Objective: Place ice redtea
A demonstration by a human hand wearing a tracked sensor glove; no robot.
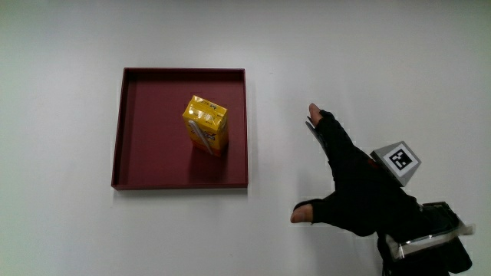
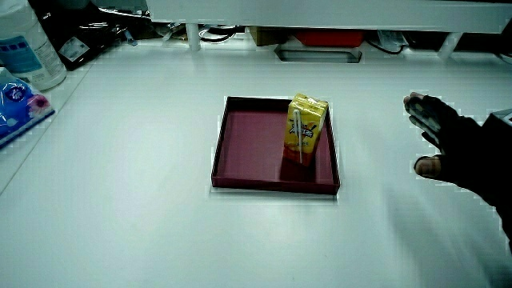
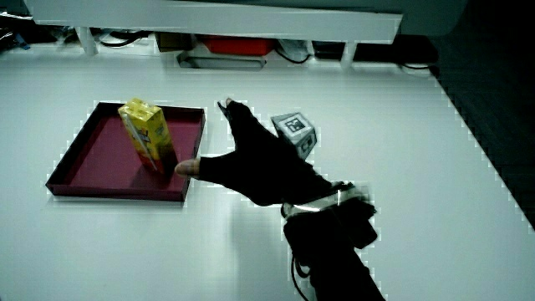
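Main view shows the hand [image 1: 360, 192], its grip spread and holding nothing, over bare table [image 1: 61, 230] beside the dark red tray [image 1: 120, 130]. The yellow iced-tea carton [image 1: 205, 124] stands upright in the tray, apart from the grip. A careless sweep toward the tray could topple it.

- Yellow drink carton [image 1: 205, 124], white-and-red print, upper centre of frame.
- Dark maroon square tray [image 1: 138, 169].
- White table [image 1: 61, 230].
- Black gloved hand [image 1: 354, 192]; black-and-white patterned cube [image 1: 397, 162], lower corner.
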